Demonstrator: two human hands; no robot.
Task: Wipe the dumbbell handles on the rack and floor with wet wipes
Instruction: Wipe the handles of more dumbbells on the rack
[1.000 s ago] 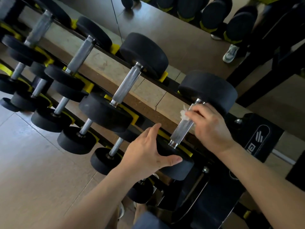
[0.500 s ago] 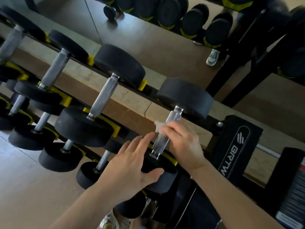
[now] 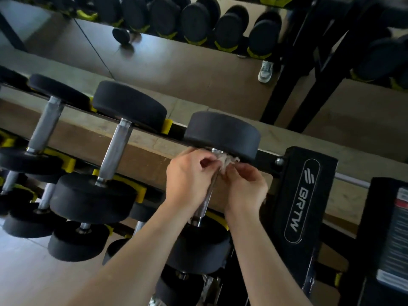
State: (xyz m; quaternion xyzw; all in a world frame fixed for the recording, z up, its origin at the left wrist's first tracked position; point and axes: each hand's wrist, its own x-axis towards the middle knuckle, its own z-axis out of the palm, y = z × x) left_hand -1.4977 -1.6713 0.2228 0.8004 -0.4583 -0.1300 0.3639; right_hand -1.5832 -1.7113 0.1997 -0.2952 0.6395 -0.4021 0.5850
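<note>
The left hand (image 3: 189, 180) is raised in front of the rack (image 3: 309, 195), fingers curled and pinching the wet wipe (image 3: 227, 161) at the top of the dumbbell handle (image 3: 207, 199). The right hand (image 3: 245, 188) mirrors it from the other side, fingertips gripping the same crumpled wipe, wrist bent upward. Both forearms reach up from the lower edge. The wipe sits bunched around the handle just under the far weight (image 3: 223, 133) of the rightmost dumbbell on the top shelf.

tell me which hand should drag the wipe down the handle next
Right, probably. The right hand pinches the wet wipe at the handle top; the left hand only pinches its edge.
</note>
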